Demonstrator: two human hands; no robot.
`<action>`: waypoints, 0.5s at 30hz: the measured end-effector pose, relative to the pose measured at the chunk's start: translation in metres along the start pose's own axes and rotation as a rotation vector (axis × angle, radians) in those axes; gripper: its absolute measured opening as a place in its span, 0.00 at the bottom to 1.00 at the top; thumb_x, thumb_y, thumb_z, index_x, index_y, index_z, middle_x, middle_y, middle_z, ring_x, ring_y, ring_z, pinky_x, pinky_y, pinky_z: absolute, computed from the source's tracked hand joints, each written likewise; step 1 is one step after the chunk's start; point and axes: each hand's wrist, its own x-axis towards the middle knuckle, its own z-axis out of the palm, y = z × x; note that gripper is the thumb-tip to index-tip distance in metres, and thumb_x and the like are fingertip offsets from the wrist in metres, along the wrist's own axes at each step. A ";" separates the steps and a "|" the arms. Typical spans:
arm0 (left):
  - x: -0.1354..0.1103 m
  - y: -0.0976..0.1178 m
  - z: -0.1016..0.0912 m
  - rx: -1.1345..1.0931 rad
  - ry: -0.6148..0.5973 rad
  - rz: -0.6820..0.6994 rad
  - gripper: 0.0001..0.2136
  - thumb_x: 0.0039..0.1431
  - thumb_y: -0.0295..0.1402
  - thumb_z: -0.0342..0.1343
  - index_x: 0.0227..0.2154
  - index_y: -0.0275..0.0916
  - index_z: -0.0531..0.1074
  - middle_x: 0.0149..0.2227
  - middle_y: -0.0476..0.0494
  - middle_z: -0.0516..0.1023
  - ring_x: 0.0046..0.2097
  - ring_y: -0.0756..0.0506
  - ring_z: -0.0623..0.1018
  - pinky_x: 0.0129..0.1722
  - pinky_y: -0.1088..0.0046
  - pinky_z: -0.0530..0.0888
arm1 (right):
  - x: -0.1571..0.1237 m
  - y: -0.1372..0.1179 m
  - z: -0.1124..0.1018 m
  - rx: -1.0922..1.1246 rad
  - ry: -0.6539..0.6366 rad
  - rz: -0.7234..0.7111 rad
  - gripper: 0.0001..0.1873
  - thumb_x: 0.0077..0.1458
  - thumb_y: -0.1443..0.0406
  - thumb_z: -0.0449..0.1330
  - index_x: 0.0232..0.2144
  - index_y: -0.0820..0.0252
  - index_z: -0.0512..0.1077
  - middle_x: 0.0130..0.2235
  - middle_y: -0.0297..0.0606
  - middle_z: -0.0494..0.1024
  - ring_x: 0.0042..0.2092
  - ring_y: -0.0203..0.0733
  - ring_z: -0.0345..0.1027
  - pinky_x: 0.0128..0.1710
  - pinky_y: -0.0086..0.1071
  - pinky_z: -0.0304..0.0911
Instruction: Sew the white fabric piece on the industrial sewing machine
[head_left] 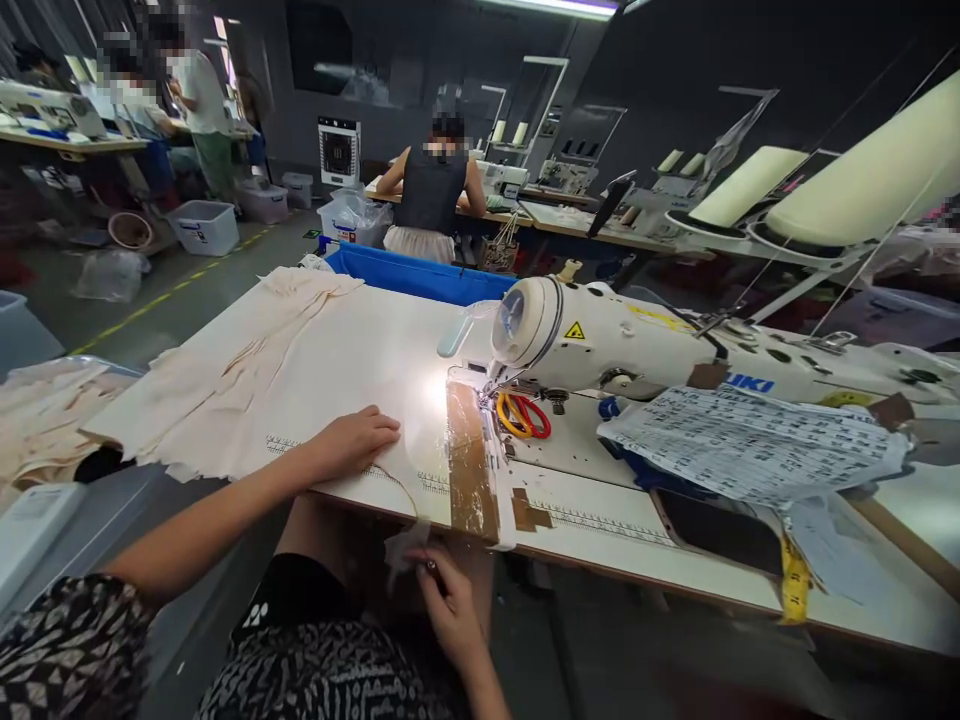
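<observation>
My left hand (361, 438) rests on the white sewing table (337, 350), its fingers curled and pressed together. Whatever it may grip is hidden. A thin yellowish cord (401, 483) runs from beside this hand over the table's front edge to a pale, blurred scrap (405, 552). Below that edge, over the lap, my right hand (450, 603) is closed beside the scrap. A small dark tip shows between its thumb and finger; its kind is unclear. To the right stands a white sewing machine (592, 335), its lamp lit over the needle area.
Cream fabric (247, 360) drapes over the table's left side. Scissors (523, 415) with orange and red handles lie behind the needle. A printed sheet (757, 440), a phone (716, 530) and a yellow tape measure (795, 580) are at right. A blue bin (420, 272) stands behind.
</observation>
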 end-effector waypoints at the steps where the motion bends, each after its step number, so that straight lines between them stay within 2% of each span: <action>1: 0.002 -0.003 -0.001 0.012 -0.007 -0.002 0.14 0.71 0.27 0.43 0.46 0.36 0.75 0.55 0.40 0.76 0.50 0.41 0.72 0.48 0.64 0.73 | -0.004 -0.004 -0.003 0.008 0.016 0.022 0.20 0.66 0.51 0.53 0.39 0.54 0.80 0.36 0.42 0.79 0.38 0.48 0.75 0.40 0.37 0.73; 4: 0.007 -0.008 -0.008 0.051 -0.062 0.031 0.13 0.69 0.26 0.45 0.50 0.37 0.72 0.57 0.38 0.73 0.52 0.40 0.72 0.44 0.67 0.73 | -0.022 -0.020 -0.020 0.034 0.007 0.086 0.22 0.66 0.48 0.53 0.40 0.54 0.79 0.37 0.41 0.78 0.29 0.43 0.73 0.32 0.34 0.71; 7: 0.012 -0.008 -0.020 0.054 -0.174 0.056 0.14 0.64 0.25 0.48 0.50 0.38 0.71 0.52 0.38 0.73 0.42 0.43 0.76 0.34 0.71 0.70 | -0.039 -0.038 -0.044 0.010 -0.023 0.142 0.23 0.66 0.46 0.53 0.43 0.53 0.80 0.34 0.41 0.77 0.26 0.42 0.70 0.31 0.34 0.70; 10: 0.014 -0.005 -0.029 -0.025 -0.240 0.026 0.10 0.59 0.25 0.50 0.42 0.38 0.72 0.41 0.43 0.75 0.32 0.47 0.73 0.29 0.72 0.65 | -0.052 -0.052 -0.067 -0.013 -0.030 0.232 0.24 0.66 0.45 0.53 0.46 0.54 0.80 0.31 0.41 0.76 0.28 0.44 0.71 0.31 0.34 0.69; 13: 0.013 -0.001 -0.032 -0.121 -0.262 0.048 0.04 0.58 0.27 0.50 0.30 0.38 0.69 0.33 0.46 0.73 0.30 0.47 0.71 0.29 0.72 0.63 | -0.064 -0.061 -0.085 -0.014 -0.047 0.308 0.26 0.65 0.44 0.54 0.50 0.53 0.78 0.29 0.39 0.74 0.27 0.43 0.70 0.31 0.34 0.68; 15: 0.011 0.002 -0.035 -0.195 -0.247 0.090 0.07 0.61 0.30 0.48 0.28 0.39 0.67 0.33 0.46 0.73 0.30 0.47 0.71 0.30 0.73 0.65 | -0.070 -0.065 -0.096 -0.006 -0.054 0.348 0.28 0.63 0.42 0.54 0.52 0.51 0.78 0.31 0.40 0.76 0.25 0.41 0.68 0.29 0.34 0.68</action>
